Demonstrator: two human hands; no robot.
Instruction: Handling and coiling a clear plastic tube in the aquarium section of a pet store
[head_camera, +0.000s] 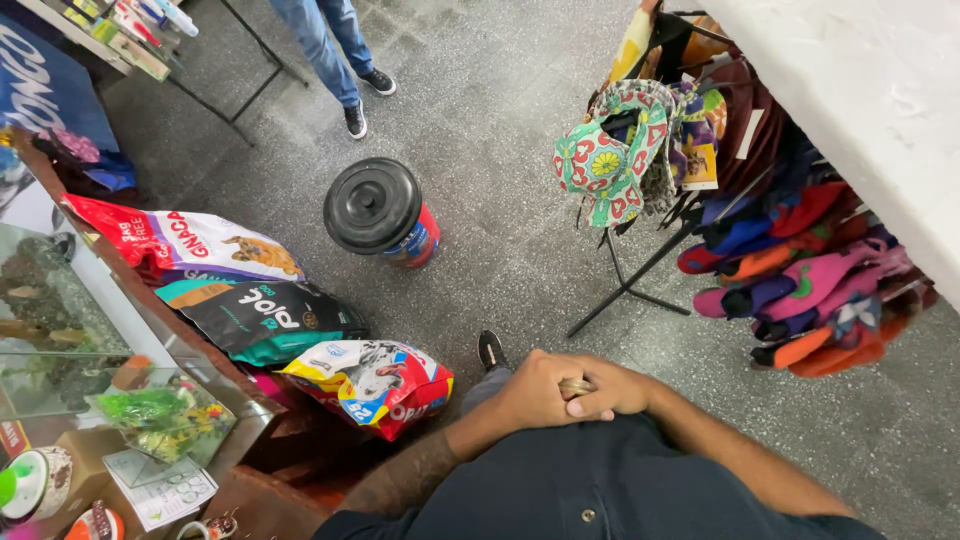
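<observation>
My two hands are folded together against my dark blue shirt (600, 490), low in the middle of the view. My left hand (532, 392) is curled into a loose fist and rests against my right hand (618, 386). A small tan ridged object (576, 385) shows between them, pinched by the fingers of my right hand; what it is I cannot tell. One of my black shoes (490, 350) stands on the speckled grey floor just beyond the hands.
Colourful pet food bags (365, 383) lie by a glass counter (90, 330) at left. A red bin with a black lid (375, 205) stands ahead. A rack of patterned hats (620, 150) and caps (800, 280) is at right. Another person's jeans-clad legs (330, 50) are at top.
</observation>
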